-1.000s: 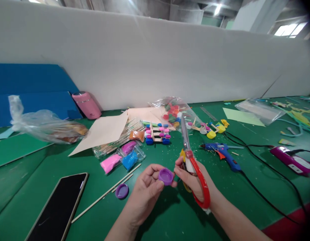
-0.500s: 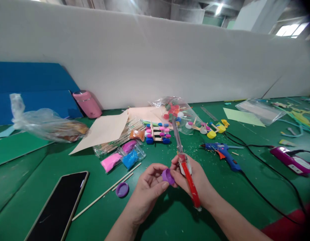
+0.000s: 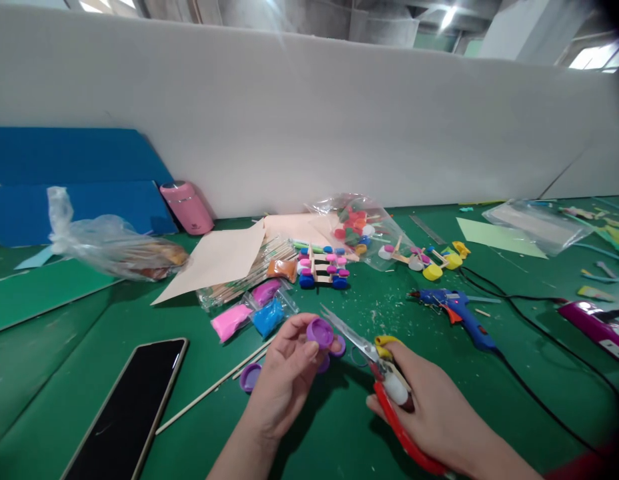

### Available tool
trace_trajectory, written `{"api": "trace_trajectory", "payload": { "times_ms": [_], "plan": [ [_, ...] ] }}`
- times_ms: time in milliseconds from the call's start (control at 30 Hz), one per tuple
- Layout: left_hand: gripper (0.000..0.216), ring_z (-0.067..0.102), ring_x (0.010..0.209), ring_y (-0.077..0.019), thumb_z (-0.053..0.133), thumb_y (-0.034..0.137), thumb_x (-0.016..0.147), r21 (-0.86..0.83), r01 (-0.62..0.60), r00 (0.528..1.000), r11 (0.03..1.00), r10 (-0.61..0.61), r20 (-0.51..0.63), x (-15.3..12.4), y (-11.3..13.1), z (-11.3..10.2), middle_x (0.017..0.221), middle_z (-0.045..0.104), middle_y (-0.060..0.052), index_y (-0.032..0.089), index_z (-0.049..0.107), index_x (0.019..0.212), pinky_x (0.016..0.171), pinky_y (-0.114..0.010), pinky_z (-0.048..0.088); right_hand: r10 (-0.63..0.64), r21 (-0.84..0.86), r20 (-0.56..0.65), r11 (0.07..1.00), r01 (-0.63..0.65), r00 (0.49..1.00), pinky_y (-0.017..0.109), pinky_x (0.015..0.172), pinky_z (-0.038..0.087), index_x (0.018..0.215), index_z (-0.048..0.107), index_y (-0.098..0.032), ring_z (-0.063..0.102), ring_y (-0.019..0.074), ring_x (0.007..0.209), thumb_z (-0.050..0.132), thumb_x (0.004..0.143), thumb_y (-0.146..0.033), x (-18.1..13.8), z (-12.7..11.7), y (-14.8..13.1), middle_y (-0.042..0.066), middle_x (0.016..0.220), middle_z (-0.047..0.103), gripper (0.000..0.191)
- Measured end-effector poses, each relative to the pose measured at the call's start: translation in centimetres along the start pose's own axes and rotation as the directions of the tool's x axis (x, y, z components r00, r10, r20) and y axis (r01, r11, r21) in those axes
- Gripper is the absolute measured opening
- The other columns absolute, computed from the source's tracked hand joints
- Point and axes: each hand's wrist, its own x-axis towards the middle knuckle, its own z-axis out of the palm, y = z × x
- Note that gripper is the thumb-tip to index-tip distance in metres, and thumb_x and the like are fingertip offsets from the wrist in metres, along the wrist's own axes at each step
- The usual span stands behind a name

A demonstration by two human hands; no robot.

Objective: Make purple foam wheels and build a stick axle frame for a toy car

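Note:
In the head view my left hand (image 3: 289,380) grips a purple plastic cap (image 3: 319,332) between thumb and fingers, its hollow side facing me. More purple plastic shows at my fingertips and just beneath them; I cannot tell whether those pieces are held or lie on the table. My right hand (image 3: 434,403) is closed around scissors (image 3: 373,360) with red and yellow handles. Their blades point up and left toward the cap, slightly parted and apart from it. Another purple cap (image 3: 250,378) lies on the table beside my left wrist, near thin wooden sticks (image 3: 214,387).
A phone (image 3: 127,407) lies at left. Bags of pink and blue clay (image 3: 268,319) lie ahead, before a small stick-built model (image 3: 323,268) with coloured wheels. To the right are a blue glue gun (image 3: 459,313) with a cable and a purple power strip (image 3: 597,327). A white partition (image 3: 309,127) stands behind.
My right hand has moved away from my left, down and right, and the scissors have swung to point up-left. My left hand has raised the purple cap slightly. The view has shifted a little.

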Motion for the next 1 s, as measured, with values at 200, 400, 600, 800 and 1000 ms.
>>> {"api": "trace_trajectory", "payload": {
  "times_ms": [200,400,600,800,1000],
  "plan": [
    [0.025,0.064,0.071,-0.015,0.066,0.015,0.069,-0.003,-0.002,1.0,1.0,0.002,-0.011,-0.09,0.04,-0.04,0.08,0.067,-0.002,0.019,0.059,0.093,0.066,-0.022,0.045,0.089,-0.1,0.039,0.991,-0.085,0.995,0.026,0.049,0.036,0.084,0.046,-0.022,0.053,0.0173,0.056,0.058,0.069,-0.04,-1.08,-0.01,0.41,0.001,0.07,0.058,0.026],
    [0.027,0.064,0.073,-0.0156,0.066,0.015,0.069,0.052,0.01,1.0,0.999,-0.01,-0.007,0.02,-0.19,-0.12,0.079,0.067,-0.004,0.019,0.059,0.094,0.066,-0.022,0.045,0.101,-0.103,0.051,0.99,-0.095,0.994,0.025,0.049,0.036,0.083,0.045,-0.022,0.053,0.0166,0.056,0.058,0.068,-0.038,-1.04,0.09,0.46,0.0,0.07,0.058,0.025],
    [0.028,0.064,0.075,-0.0157,0.067,0.015,0.068,0.071,0.024,1.0,0.997,-0.024,0.0,0.05,-0.18,-0.2,0.078,0.068,-0.004,0.019,0.06,0.094,0.067,-0.021,0.045,0.126,-0.105,0.049,0.987,-0.12,0.991,0.025,0.049,0.036,0.082,0.046,-0.023,0.053,0.0167,0.056,0.058,0.068,-0.038,-1.05,0.05,0.2,-0.001,0.069,0.058,0.024],
    [0.029,0.064,0.072,-0.0164,0.068,0.018,0.067,0.064,0.037,0.999,0.997,-0.036,-0.021,-0.06,-0.25,-0.14,0.078,0.068,-0.005,0.018,0.06,0.094,0.066,-0.021,0.046,0.12,-0.127,0.034,0.985,-0.115,0.992,0.025,0.05,0.036,0.08,0.046,-0.022,0.053,0.0174,0.056,0.058,0.068,-0.038,-1.1,-0.03,0.25,0.0,0.069,0.059,0.023],
    [0.028,0.063,0.07,-0.0151,0.069,0.017,0.066,0.069,0.042,0.999,0.997,-0.042,-0.003,0.02,-0.3,-0.06,0.076,0.067,-0.004,0.018,0.06,0.092,0.065,-0.021,0.046,0.112,-0.134,0.023,0.985,-0.108,0.993,0.024,0.048,0.035,0.079,0.047,-0.022,0.053,0.0168,0.056,0.058,0.068,-0.037,-1.06,-0.27,0.25,-0.001,0.068,0.059,0.021]
  ]
}}
